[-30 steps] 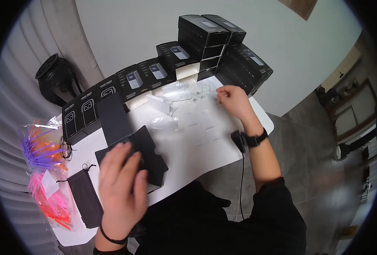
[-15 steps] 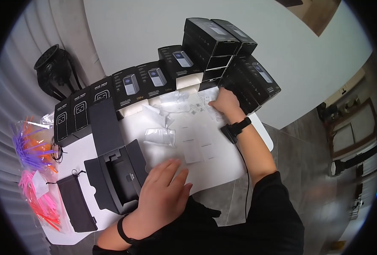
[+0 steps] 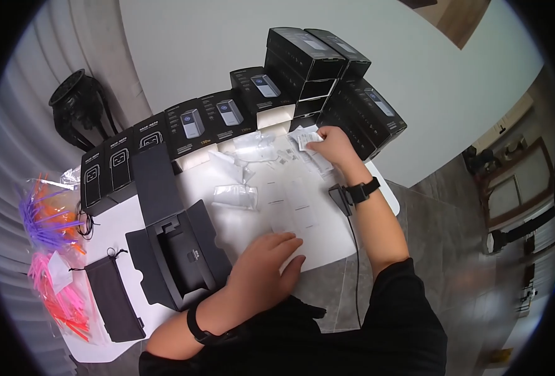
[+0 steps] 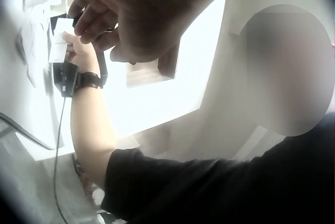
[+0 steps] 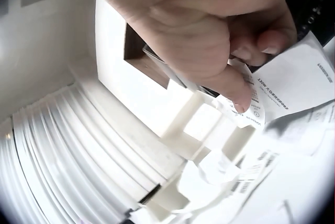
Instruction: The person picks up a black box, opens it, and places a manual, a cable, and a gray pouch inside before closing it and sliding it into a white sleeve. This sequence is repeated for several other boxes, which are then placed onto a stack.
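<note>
At the table's back right, my right hand (image 3: 340,149) pinches a small white printed leaflet (image 5: 293,80) between thumb and fingers. Beneath it lie more printed papers (image 3: 320,164) in clear plastic. My left hand (image 3: 262,269) is held over the front of the table with its fingers loosely extended and nothing in them. Just left of that hand stands an open black box (image 3: 208,241), its long lid flap raised and a dark moulded recess inside. In the left wrist view, the right hand (image 4: 84,56) appears beyond the left fingers with the white leaflet.
Black product boxes (image 3: 190,128) line the back edge, with a taller stack (image 3: 306,56) at the back right. Clear plastic sleeves (image 3: 235,197) lie mid-table. A dark drawstring pouch (image 3: 113,301) and bags of coloured ties (image 3: 52,216) occupy the left side. A cable (image 3: 356,269) hangs from the right wrist.
My left hand has moved right, off the open black box. My right hand has reached down to the papers at the back right and taken hold of a leaflet.
</note>
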Demonstrator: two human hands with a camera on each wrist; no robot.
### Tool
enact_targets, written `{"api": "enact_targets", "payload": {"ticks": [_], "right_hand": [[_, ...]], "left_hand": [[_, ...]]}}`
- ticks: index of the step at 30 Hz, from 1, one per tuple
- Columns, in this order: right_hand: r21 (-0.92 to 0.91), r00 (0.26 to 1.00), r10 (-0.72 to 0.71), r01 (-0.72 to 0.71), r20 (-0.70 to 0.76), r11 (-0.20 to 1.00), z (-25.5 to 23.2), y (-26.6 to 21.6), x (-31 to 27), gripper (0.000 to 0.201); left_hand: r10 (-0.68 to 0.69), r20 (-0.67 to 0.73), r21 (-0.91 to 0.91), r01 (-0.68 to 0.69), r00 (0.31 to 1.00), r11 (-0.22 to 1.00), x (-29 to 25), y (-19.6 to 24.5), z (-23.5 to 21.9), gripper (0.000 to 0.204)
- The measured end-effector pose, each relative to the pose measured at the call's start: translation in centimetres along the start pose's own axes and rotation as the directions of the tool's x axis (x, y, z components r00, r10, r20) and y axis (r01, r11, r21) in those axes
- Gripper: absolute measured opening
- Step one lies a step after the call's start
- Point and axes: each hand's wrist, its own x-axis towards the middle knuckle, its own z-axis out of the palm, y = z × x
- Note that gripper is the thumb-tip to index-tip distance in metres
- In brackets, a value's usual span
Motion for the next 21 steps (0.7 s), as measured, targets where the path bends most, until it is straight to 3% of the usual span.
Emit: {"api": "enact_targets", "payload": {"ticks": [2, 4, 5, 8, 10, 13, 16, 17, 20, 21], "right_hand": [[0.174, 0.998, -0.036, 0.025, 0.061, 0.984, -1.6, -2.8, -2.2, 0.026], [0.414, 0.99, -0.048, -0.011, 0.132, 0.91, -3.3, -7.7, -5.9, 0.024], [0.512, 0.982, -0.093, -0.005, 0.166, 0.859, -3.4, -9.1, -7.3, 0.023], [0.725, 0.944, -0.227, -0.017, 0.237, 0.688, -2.8, -12.7, -11.5, 0.025], [0.796, 0.921, -0.289, -0.036, 0.261, 0.604, -1.6, -14.8, -14.1, 0.032], [0.843, 0.928, -0.357, 0.109, 0.103, 0.527, 1.6, -16.4, -16.5, 0.03], [0.62, 0.954, -0.266, 0.124, 0.141, 0.774, 2.0, -17.4, -18.5, 0.028], [0.628, 0.937, -0.349, 0.271, 0.001, 0.729, 2.8, -17.6, -19.1, 0.025], [0.615, 0.925, -0.379, 0.283, 0.027, 0.736, 3.9, -18.1, -20.1, 0.026], [0.679, 0.93, -0.356, 0.202, 0.094, 0.706, 4.1, -18.4, -20.4, 0.027]], "left_hand": [[-0.096, -0.005, -0.134, 0.095, 0.995, 0.986, -0.3, -0.1, -0.8, 0.031], [-0.378, 0.029, -0.417, 0.355, 0.925, 0.837, 0.1, 0.7, -2.0, 0.036], [-0.438, 0.018, -0.557, 0.373, 0.899, 0.742, 0.1, 0.4, -2.3, 0.041], [-0.501, -0.135, -0.695, 0.279, 0.855, 0.663, 0.4, -0.4, -3.0, 0.044], [-0.491, -0.126, -0.72, 0.261, 0.862, 0.643, 0.1, -0.4, -3.9, 0.031], [-0.466, -0.105, -0.752, 0.237, 0.879, 0.616, -1.2, -0.7, -4.9, 0.021], [-0.491, -0.174, -0.795, 0.172, 0.854, 0.582, -2.4, -0.4, -5.2, 0.016], [-0.492, -0.2, -0.805, 0.144, 0.847, 0.575, -2.7, -0.5, -5.2, 0.015], [-0.46, -0.254, -0.801, 0.082, 0.851, 0.593, -3.8, -1.2, -5.4, 0.016], [-0.442, -0.266, -0.793, 0.066, 0.857, 0.605, -4.1, -1.4, -5.5, 0.016]]}}
